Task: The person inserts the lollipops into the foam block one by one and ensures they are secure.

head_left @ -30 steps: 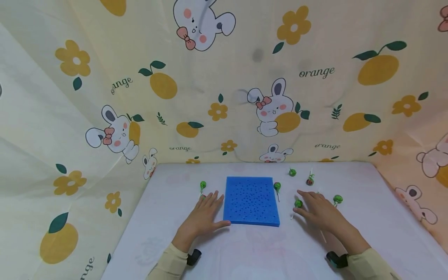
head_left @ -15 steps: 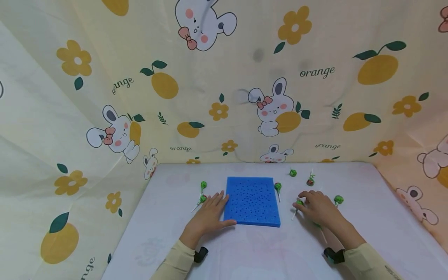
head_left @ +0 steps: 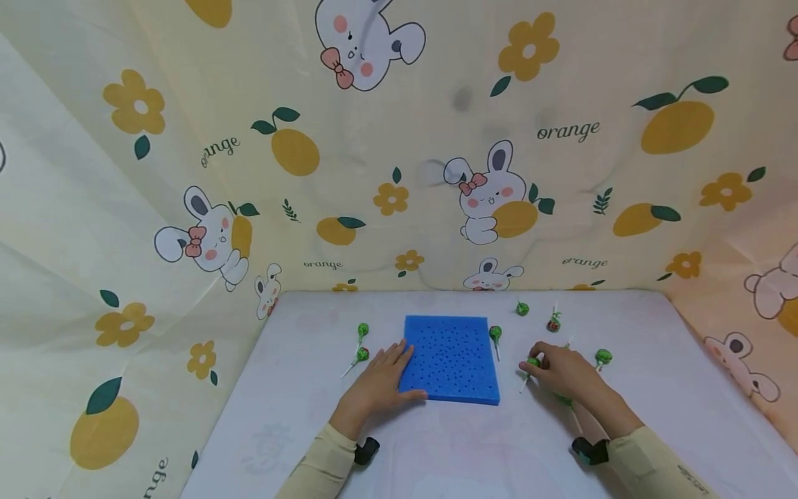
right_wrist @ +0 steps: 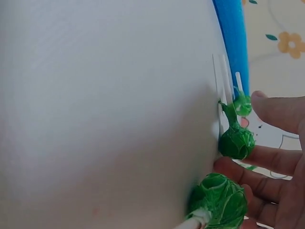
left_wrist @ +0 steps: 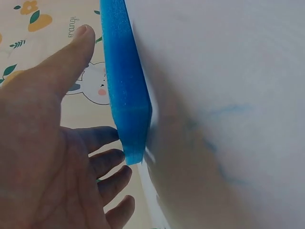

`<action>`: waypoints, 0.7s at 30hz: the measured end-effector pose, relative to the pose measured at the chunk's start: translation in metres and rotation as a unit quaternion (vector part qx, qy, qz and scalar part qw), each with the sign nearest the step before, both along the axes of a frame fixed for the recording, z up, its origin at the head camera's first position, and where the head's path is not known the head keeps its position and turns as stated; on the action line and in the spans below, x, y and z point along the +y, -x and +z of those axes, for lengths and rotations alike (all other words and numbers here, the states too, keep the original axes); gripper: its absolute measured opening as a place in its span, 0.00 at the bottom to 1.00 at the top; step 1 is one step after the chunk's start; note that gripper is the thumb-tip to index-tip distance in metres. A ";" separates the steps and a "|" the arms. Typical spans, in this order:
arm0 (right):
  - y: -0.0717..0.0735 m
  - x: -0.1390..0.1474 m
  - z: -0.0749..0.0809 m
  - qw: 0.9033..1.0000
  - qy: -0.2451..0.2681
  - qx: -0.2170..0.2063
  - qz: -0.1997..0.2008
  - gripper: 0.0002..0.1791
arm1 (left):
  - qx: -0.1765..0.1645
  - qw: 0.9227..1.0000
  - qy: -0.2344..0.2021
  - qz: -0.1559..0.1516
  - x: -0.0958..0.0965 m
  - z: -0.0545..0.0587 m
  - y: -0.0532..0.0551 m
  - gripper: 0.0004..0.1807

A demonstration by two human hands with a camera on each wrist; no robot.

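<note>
My left hand (head_left: 377, 384) rests along the left edge of a blue foam board (head_left: 449, 360) dotted with small holes. Its fingers are spread, and in the left wrist view fingertips (left_wrist: 107, 162) touch the board's side. My right hand (head_left: 567, 371) reaches over a green-wrapped lollipop (head_left: 533, 362) lying right of the board. In the right wrist view, fingers are beside that lollipop's head (right_wrist: 237, 142), while the thumb (right_wrist: 274, 112) stands apart from it. Another lollipop (right_wrist: 219, 200) lies under the hand, partly covered in the head view.
Two lollipops (head_left: 362, 355) lie left of the board. One lollipop (head_left: 495, 334) lies against its right side. Others, including a lollipop (head_left: 603, 357), a red-green lollipop (head_left: 553, 322) and a far lollipop (head_left: 521, 308), are scattered rightward on the white table (head_left: 461, 450). A patterned curtain (head_left: 399, 138) stands behind.
My left hand has slid right onto the board's edge, uncovering a lollipop behind it. My right hand has lowered, its fingers and thumb drawn nearer around the green lollipop.
</note>
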State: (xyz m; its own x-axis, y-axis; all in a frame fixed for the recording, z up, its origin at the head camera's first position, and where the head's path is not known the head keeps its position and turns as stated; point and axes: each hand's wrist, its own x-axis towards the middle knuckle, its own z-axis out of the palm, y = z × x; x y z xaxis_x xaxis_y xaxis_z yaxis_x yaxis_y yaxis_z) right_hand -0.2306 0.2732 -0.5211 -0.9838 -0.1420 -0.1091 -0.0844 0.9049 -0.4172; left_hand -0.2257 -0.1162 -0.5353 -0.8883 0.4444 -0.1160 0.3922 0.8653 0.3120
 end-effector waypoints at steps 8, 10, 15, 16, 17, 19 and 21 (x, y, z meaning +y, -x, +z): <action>0.007 -0.002 -0.004 0.999 0.018 -0.024 -0.012 0.16 | 0.013 1.000 0.011 -0.002 0.002 -0.004 0.003 0.55; 0.008 -0.002 -0.004 0.999 0.020 -0.026 -0.015 0.15 | 0.014 1.000 0.012 -0.001 0.002 -0.005 0.003 0.54; 0.011 -0.002 -0.005 0.999 0.025 -0.028 -0.019 0.13 | 0.011 1.000 0.010 0.003 0.003 -0.005 0.003 0.54; 0.011 -0.002 -0.005 0.999 0.026 -0.028 -0.019 0.13 | 0.010 1.000 0.010 0.004 0.003 -0.005 0.003 0.54; 0.011 -0.002 -0.006 0.999 0.026 -0.027 -0.018 0.13 | 0.011 1.000 0.009 0.005 0.003 -0.005 0.003 0.54; 0.011 -0.003 -0.006 0.999 0.027 -0.026 -0.016 0.13 | 0.011 1.000 0.010 0.005 0.003 -0.005 0.002 0.54; 0.010 -0.003 -0.005 0.999 0.027 -0.025 -0.015 0.13 | 0.011 1.000 0.010 0.005 0.004 -0.004 0.002 0.54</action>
